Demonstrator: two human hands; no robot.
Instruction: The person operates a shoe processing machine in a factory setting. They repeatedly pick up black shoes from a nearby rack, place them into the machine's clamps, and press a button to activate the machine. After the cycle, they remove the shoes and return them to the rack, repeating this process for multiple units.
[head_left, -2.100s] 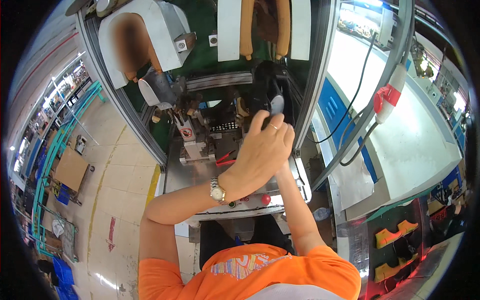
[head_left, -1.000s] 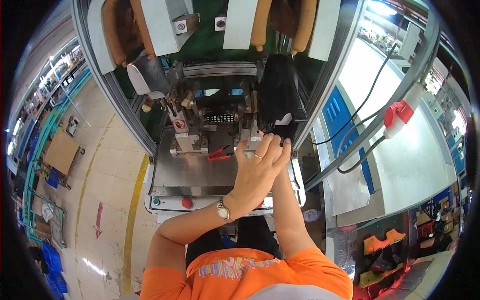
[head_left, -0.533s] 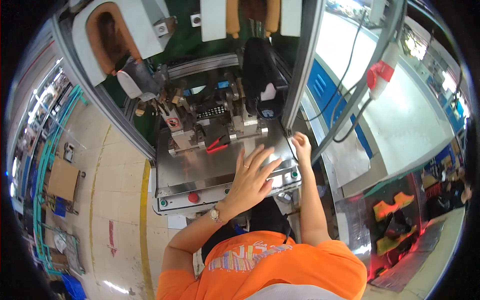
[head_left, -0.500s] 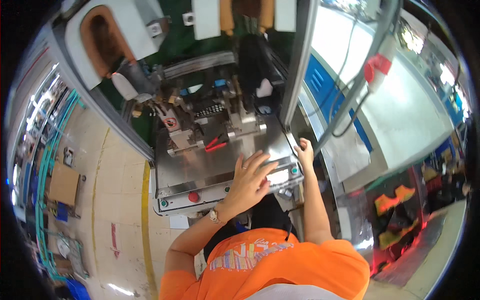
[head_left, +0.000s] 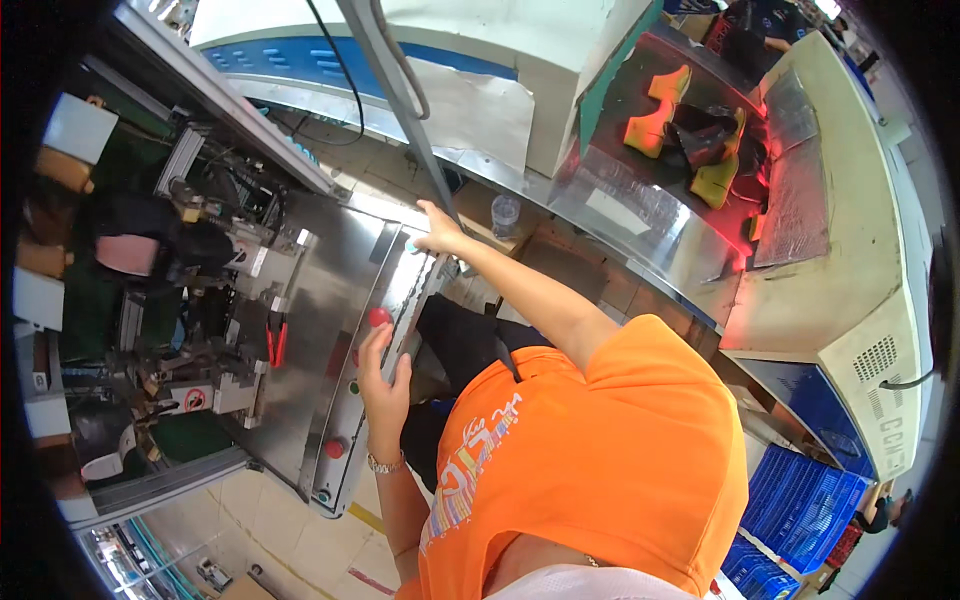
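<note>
My left hand (head_left: 385, 385), with a metal watch at its wrist, is open above the front panel of the machine. Its fingertips are near a red button (head_left: 379, 317), and whether they touch the panel I cannot tell. Holding nothing, my right hand (head_left: 438, 230) rests with fingers apart at the panel's far end, beside a green button (head_left: 412, 245). On the steel worktop (head_left: 315, 290) lies a red-handled hand tool like pliers (head_left: 277, 340). Behind it stand metal clamps (head_left: 240, 390) and a dark, rounded part with a pinkish face (head_left: 130, 250).
A metal post (head_left: 400, 100) rises past my right hand. On the right, yellow and dark shoe parts (head_left: 700, 140) sit under red light in a large cream machine (head_left: 790, 290). Blue crates (head_left: 800, 505) are stacked at lower right. A clear cup (head_left: 505, 213) stands beyond my right forearm.
The view has swung to the right, bringing the lit shoe parts nearer the middle. My right hand has come to the panel's end button; my left hand has drawn lower along the panel.
</note>
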